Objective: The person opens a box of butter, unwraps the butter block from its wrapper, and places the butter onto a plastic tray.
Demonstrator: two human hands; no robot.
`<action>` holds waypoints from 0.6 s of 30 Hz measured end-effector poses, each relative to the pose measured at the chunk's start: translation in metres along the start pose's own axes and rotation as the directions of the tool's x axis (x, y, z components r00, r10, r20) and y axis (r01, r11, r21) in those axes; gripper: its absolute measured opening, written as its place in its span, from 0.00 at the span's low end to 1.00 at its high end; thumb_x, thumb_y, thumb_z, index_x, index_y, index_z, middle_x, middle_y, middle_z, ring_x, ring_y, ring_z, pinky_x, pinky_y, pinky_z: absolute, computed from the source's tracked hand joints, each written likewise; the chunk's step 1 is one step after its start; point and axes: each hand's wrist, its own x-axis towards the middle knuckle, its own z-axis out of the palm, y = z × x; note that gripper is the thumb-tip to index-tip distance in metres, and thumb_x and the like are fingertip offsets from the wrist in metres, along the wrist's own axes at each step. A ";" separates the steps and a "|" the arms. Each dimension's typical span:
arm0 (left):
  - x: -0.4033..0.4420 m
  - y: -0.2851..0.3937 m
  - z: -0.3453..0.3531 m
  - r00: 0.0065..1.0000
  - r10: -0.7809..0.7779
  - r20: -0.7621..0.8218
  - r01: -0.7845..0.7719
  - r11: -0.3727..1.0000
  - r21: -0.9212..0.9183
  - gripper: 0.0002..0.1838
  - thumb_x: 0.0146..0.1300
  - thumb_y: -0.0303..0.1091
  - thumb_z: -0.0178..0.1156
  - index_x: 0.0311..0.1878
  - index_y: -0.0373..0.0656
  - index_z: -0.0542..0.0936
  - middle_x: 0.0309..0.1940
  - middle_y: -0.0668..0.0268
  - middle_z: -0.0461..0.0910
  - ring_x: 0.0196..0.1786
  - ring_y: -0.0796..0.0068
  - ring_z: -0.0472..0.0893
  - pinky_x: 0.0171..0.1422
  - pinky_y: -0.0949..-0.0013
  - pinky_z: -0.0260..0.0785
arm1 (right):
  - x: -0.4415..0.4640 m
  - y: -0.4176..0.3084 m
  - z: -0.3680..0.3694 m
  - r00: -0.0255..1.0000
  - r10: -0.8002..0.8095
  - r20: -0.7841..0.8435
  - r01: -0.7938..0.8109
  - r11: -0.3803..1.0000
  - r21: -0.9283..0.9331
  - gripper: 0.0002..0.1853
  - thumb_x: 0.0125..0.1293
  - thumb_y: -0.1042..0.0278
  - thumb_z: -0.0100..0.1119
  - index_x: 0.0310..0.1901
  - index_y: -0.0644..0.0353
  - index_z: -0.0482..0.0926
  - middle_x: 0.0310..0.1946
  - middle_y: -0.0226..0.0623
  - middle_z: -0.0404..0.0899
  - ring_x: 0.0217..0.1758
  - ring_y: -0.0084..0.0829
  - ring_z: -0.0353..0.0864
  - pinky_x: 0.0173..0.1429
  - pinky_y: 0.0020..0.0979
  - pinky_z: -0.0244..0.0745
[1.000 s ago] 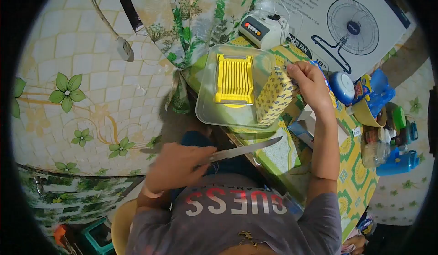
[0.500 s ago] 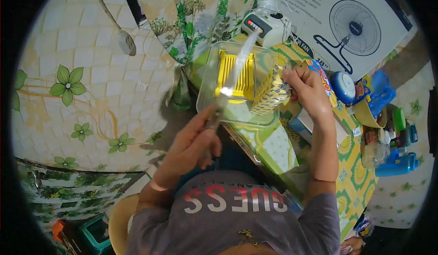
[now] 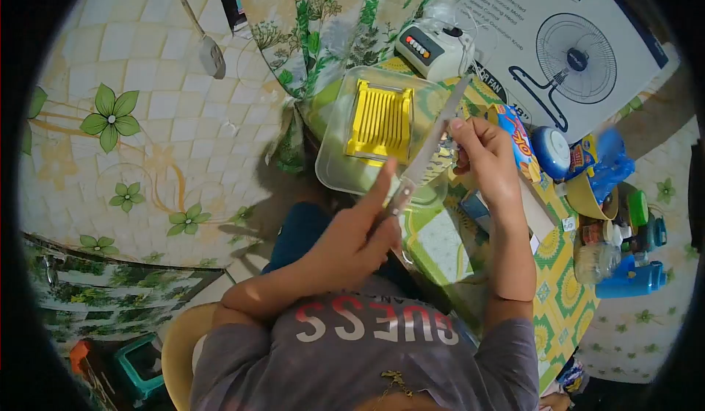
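Observation:
My left hand (image 3: 351, 240) is closed round the handle of a knife (image 3: 432, 143), its forefinger stretched along it. The long blade slants up and right, in front of a small packet (image 3: 443, 155) with a blue, white and yellow pattern. My right hand (image 3: 486, 154) pinches the packet's top end; the blade hides much of it. Whether the edge touches the packet I cannot tell. Left of the blade, a yellow slotted rack (image 3: 380, 123) lies in a clear plastic container (image 3: 336, 179).
A white device with coloured buttons (image 3: 435, 47) stands behind the container, before a large fan box (image 3: 507, 14). To the right are a snack packet (image 3: 514, 132), a blue-and-white bowl (image 3: 551, 152), a yellow bowl (image 3: 587, 194) and a blue bottle (image 3: 630, 279) on the patterned tablecloth (image 3: 554, 315).
My left hand has swung the knife rightward, from over the yellow rack to across the packet. My right hand still holds the packet, which is now mostly behind the blade.

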 end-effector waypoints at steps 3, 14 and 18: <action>0.007 -0.012 -0.015 0.988 0.130 -0.088 -0.117 0.983 0.142 0.31 0.72 0.27 0.47 0.77 0.42 0.56 0.42 0.58 0.79 0.37 0.74 0.78 0.44 0.72 0.71 | 0.002 0.004 -0.003 1.000 -0.006 -0.004 0.006 1.000 0.022 0.21 0.70 0.54 0.58 0.24 0.61 0.74 0.16 0.24 0.69 0.18 0.16 0.67 0.24 0.23 0.64; 0.016 -0.011 -0.022 0.917 0.357 -0.178 -0.215 0.818 0.533 0.27 0.67 0.28 0.57 0.70 0.40 0.69 0.43 0.54 0.76 0.44 0.58 0.80 0.49 0.62 0.71 | 0.010 0.014 -0.003 1.000 -0.024 -0.004 0.024 0.993 0.115 0.21 0.70 0.53 0.60 0.22 0.57 0.73 0.16 0.23 0.67 0.17 0.15 0.63 0.24 0.22 0.61; 0.022 -0.030 -0.021 0.892 0.443 -0.093 -0.339 0.791 0.510 0.33 0.64 0.30 0.61 0.72 0.42 0.64 0.33 0.54 0.76 0.34 0.57 0.80 0.41 0.61 0.72 | 0.008 0.012 0.000 0.999 -0.028 -0.016 0.029 0.991 0.127 0.21 0.70 0.54 0.60 0.22 0.58 0.73 0.16 0.23 0.67 0.18 0.15 0.63 0.24 0.22 0.60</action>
